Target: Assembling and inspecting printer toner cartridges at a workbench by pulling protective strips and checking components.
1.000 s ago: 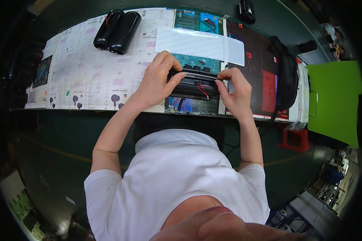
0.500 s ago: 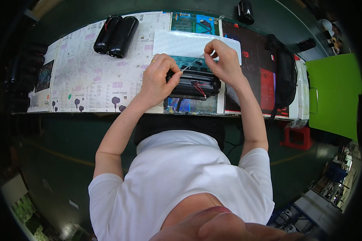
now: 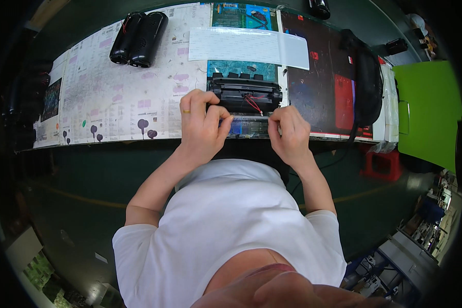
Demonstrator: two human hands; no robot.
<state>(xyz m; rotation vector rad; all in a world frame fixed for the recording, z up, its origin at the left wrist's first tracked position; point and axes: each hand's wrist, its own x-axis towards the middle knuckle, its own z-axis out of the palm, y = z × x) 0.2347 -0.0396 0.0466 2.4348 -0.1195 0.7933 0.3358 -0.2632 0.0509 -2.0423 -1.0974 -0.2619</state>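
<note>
A thin pale strip (image 3: 250, 118) is stretched level between my two hands, close to the near side of a black plastic housing (image 3: 245, 94). My left hand (image 3: 204, 117) pinches its left end, with the back fingers near the housing's left corner. The right end is pinched between thumb and fingers of my right hand (image 3: 290, 131). Red wires (image 3: 253, 102) with a small white plug come out of the housing's middle. Whether the strip touches the housing, I cannot tell.
Behind the housing lies a white sheet (image 3: 241, 45) with rows of strips. Two black cylindrical shells (image 3: 138, 40) stand at the far left. A black bag-like item (image 3: 367, 82) lies at right, beside a green panel (image 3: 426, 113). More dark cylinders (image 3: 25, 102) crowd the left edge.
Both hands have come nearer to me, and the right hand has dropped from above the housing to its near side. The strip has gone from slanting to level.
</note>
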